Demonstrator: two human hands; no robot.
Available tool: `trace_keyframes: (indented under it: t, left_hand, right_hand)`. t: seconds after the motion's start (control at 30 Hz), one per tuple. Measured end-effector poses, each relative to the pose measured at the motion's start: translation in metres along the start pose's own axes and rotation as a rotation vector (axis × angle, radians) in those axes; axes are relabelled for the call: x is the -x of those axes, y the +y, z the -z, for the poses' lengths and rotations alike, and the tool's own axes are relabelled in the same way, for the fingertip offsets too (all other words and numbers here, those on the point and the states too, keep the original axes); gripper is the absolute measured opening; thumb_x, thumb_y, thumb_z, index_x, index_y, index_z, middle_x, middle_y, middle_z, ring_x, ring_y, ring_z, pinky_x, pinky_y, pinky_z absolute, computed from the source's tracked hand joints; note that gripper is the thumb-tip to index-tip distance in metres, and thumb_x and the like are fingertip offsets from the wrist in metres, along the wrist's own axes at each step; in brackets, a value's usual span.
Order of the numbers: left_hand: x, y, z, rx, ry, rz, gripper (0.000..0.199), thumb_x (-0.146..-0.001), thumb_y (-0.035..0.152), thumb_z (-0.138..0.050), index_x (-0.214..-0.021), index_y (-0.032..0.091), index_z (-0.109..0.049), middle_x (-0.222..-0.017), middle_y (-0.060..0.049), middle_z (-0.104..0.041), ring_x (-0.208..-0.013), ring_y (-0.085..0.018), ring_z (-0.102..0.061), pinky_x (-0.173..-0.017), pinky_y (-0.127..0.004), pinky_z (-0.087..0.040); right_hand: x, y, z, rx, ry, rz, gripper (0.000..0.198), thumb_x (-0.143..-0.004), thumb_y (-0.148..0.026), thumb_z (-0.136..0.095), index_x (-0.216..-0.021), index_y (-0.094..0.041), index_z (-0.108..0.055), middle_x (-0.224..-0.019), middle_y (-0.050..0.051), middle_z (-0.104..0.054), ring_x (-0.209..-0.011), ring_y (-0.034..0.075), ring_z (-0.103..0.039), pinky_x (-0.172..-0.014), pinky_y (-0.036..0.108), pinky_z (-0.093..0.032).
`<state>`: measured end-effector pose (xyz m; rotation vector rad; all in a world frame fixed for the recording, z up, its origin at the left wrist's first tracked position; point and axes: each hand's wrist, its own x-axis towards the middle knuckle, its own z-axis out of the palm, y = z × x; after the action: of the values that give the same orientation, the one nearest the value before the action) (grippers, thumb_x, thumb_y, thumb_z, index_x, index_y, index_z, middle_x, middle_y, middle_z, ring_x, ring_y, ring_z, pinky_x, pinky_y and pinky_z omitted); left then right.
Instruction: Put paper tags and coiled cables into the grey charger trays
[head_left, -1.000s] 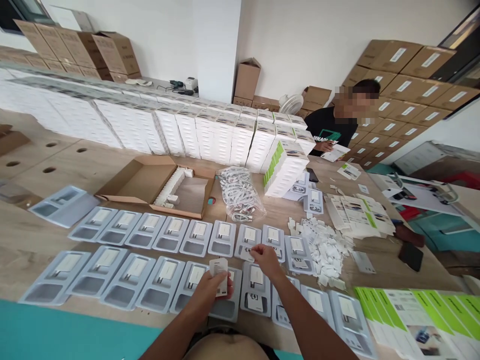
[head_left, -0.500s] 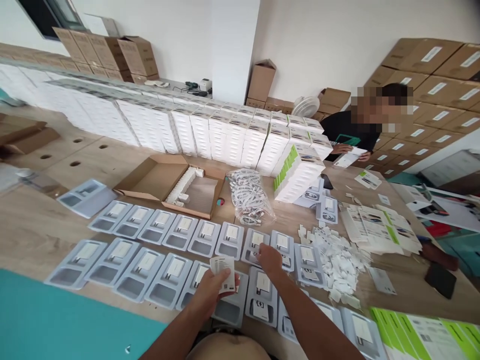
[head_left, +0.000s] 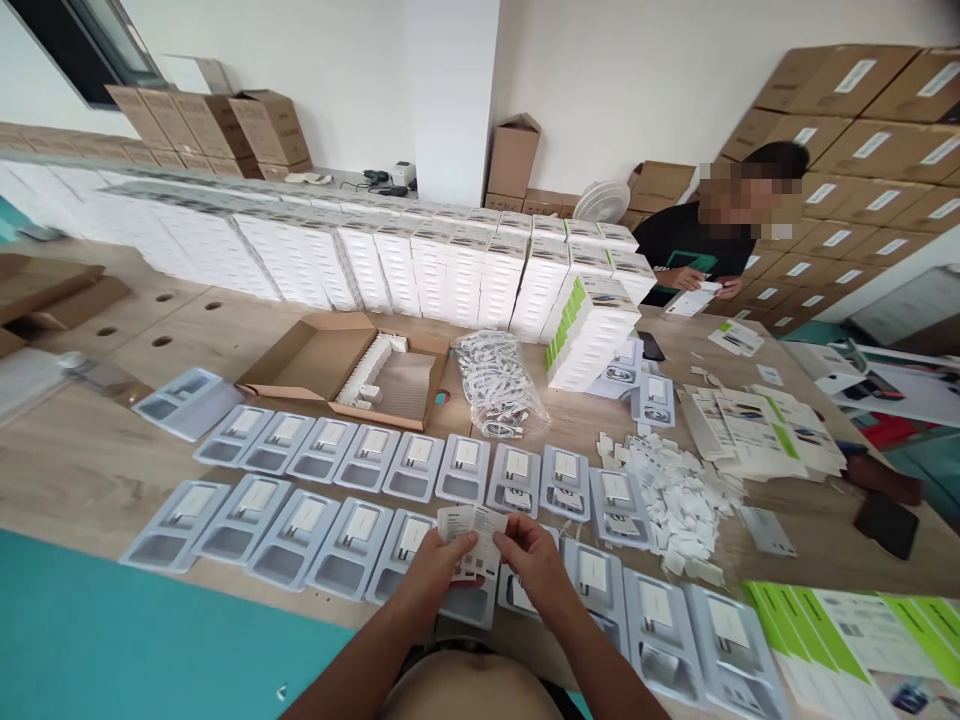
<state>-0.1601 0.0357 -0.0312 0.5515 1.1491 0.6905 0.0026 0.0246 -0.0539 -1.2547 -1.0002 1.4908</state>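
My left hand (head_left: 435,568) is closed around a small stack of printed leaflets (head_left: 466,522), thumb on top. At the stack's right edge, my right hand (head_left: 534,560) pinches a leaflet between thumb and fingers. Beneath both hands lie grey plastic trays in two rows, each with a white rectangular device in its upper compartment. A tray (head_left: 461,490) in the back row has a bare lower compartment, whereas the tray (head_left: 517,512) to its right has a printed leaflet there. My hands partly cover the trays in the front row.
Behind the trays are an open cardboard box (head_left: 300,365), a bag of white cables (head_left: 499,385) and stacked white boxes (head_left: 450,270). Small white pieces (head_left: 679,510) are heaped on the right, near flat printed cartons (head_left: 750,430). A co-worker (head_left: 697,240) holds a white carton across the table.
My right hand has come back from a back-row tray to the leaflets in my left hand and now pinches one. The leaflets appear fanned wider. The view has shifted slightly.
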Motion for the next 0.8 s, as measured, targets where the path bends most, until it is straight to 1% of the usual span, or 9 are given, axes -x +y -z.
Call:
trace_keyframes:
  t: [0.07, 0.13, 0.23, 0.33, 0.43, 0.53, 0.63, 0.73, 0.8]
  left_hand:
    - [0.002, 0.000, 0.001, -0.014, 0.004, -0.007, 0.039, -0.074, 0.038, -0.070, -0.103, 0.012, -0.064, -0.088, -0.013, -0.073, -0.080, -0.027, -0.069, -0.064, -0.036, -0.058]
    - [0.005, 0.000, 0.000, 0.025, -0.002, 0.010, 0.037, -0.074, 0.035, -0.070, -0.102, 0.011, -0.064, -0.085, -0.013, -0.073, -0.077, -0.025, -0.069, -0.061, -0.035, -0.058]
    - [0.009, 0.001, -0.002, 0.113, 0.039, 0.055, 0.036, -0.074, 0.037, -0.069, -0.099, 0.011, -0.064, -0.082, -0.012, -0.072, -0.072, -0.024, -0.068, -0.058, -0.034, -0.057]
    - [0.012, 0.004, -0.002, 0.109, 0.035, 0.051, 0.040, -0.075, 0.044, -0.068, -0.098, 0.011, -0.064, -0.083, -0.012, -0.071, -0.074, -0.024, -0.068, -0.057, -0.033, -0.057]
    - [0.016, 0.006, -0.001, -0.011, -0.024, -0.008, 0.042, -0.069, 0.041, -0.076, -0.098, 0.013, -0.066, -0.089, -0.010, -0.071, -0.084, -0.025, -0.067, -0.065, -0.033, -0.057]
    - [0.021, 0.006, -0.004, -0.100, -0.011, -0.029, 0.041, -0.068, 0.043, -0.078, -0.095, 0.014, -0.068, -0.089, -0.009, -0.071, -0.084, -0.025, -0.066, -0.069, -0.036, -0.057]
    - [0.027, 0.001, -0.011, -0.126, -0.003, -0.026, 0.041, -0.070, 0.045, -0.076, -0.096, 0.015, -0.069, -0.089, -0.009, -0.072, -0.084, -0.025, -0.066, -0.071, -0.036, -0.057]
    - [0.032, -0.007, -0.019, -0.068, 0.031, -0.037, 0.046, -0.069, 0.046, -0.077, -0.102, 0.015, -0.068, -0.091, -0.009, -0.071, -0.084, -0.025, -0.066, -0.070, -0.035, -0.056]
    - [0.035, -0.014, -0.023, 0.015, 0.085, -0.031, 0.051, -0.073, 0.053, -0.070, -0.106, 0.014, -0.066, -0.091, -0.011, -0.071, -0.083, -0.025, -0.066, -0.067, -0.035, -0.057]
  right_hand:
    - [0.004, -0.001, 0.002, 0.010, -0.041, 0.025, 0.019, -0.080, -0.034, -0.068, -0.092, -0.019, -0.063, -0.075, 0.000, -0.059, -0.070, 0.015, -0.055, -0.066, 0.028, -0.047]
    - [0.007, -0.002, 0.002, 0.010, -0.067, 0.026, 0.021, -0.081, -0.032, -0.065, -0.099, -0.021, -0.064, -0.080, 0.001, -0.061, -0.073, 0.017, -0.056, -0.068, 0.029, -0.047]
    - [0.011, -0.005, 0.002, 0.092, -0.042, 0.112, 0.010, -0.080, -0.023, -0.061, -0.088, -0.021, -0.068, -0.083, 0.003, -0.060, -0.074, 0.017, -0.056, -0.066, 0.028, -0.046]
    - [0.015, -0.009, 0.005, 0.302, -0.071, 0.292, 0.022, -0.077, -0.011, -0.054, -0.084, -0.022, -0.071, -0.092, 0.004, -0.058, -0.084, 0.018, -0.057, -0.072, 0.028, -0.046]
    - [0.018, -0.013, 0.010, 0.465, -0.113, 0.377, 0.032, -0.076, -0.006, -0.049, -0.089, -0.024, -0.072, -0.093, 0.005, -0.058, -0.086, 0.019, -0.057, -0.077, 0.029, -0.046]
    - [0.022, -0.014, 0.012, 0.513, -0.110, 0.359, 0.035, -0.078, -0.006, -0.045, -0.092, -0.024, -0.072, -0.094, 0.005, -0.057, -0.087, 0.018, -0.057, -0.077, 0.029, -0.046]
    - [0.026, -0.014, 0.012, 0.577, -0.116, 0.374, 0.035, -0.081, -0.010, -0.044, -0.099, -0.025, -0.071, -0.095, 0.006, -0.056, -0.087, 0.019, -0.056, -0.077, 0.030, -0.046]
    - [0.028, -0.015, 0.011, 0.586, -0.156, 0.382, 0.029, -0.084, -0.018, -0.048, -0.101, -0.025, -0.070, -0.098, 0.007, -0.056, -0.090, 0.021, -0.056, -0.081, 0.032, -0.047]
    - [0.027, -0.015, 0.013, 0.507, -0.152, 0.298, 0.021, -0.086, -0.025, -0.051, -0.097, -0.024, -0.070, -0.099, 0.007, -0.057, -0.090, 0.022, -0.056, -0.080, 0.031, -0.047]
